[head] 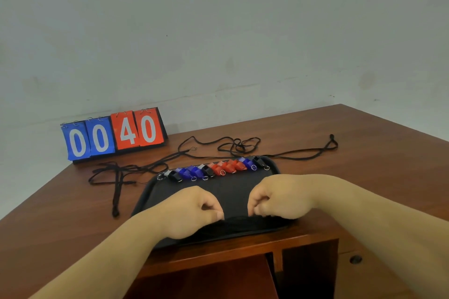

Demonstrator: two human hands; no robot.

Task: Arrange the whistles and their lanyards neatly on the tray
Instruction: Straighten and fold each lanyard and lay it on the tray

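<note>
A black tray [145, 195] lies at the near edge of the wooden desk. Along its far rim runs a row of several whistles [216, 169], black, blue and red, each with a small metal ring. A bundle of black lanyards [237, 222] lies along the tray's near edge. My left hand [192, 211] and my right hand [279, 199] both rest over that bundle, fingers curled, each pinching the black cord between thumb and fingertips. Several loose black lanyards [136, 167] sprawl on the desk behind and left of the tray.
A flip scoreboard [113, 135] reading 00 in blue and 40 in red stands at the desk's back left by the wall. More loose cord [313, 153] trails to the tray's back right. The desk edge and an open shelf sit right below the tray.
</note>
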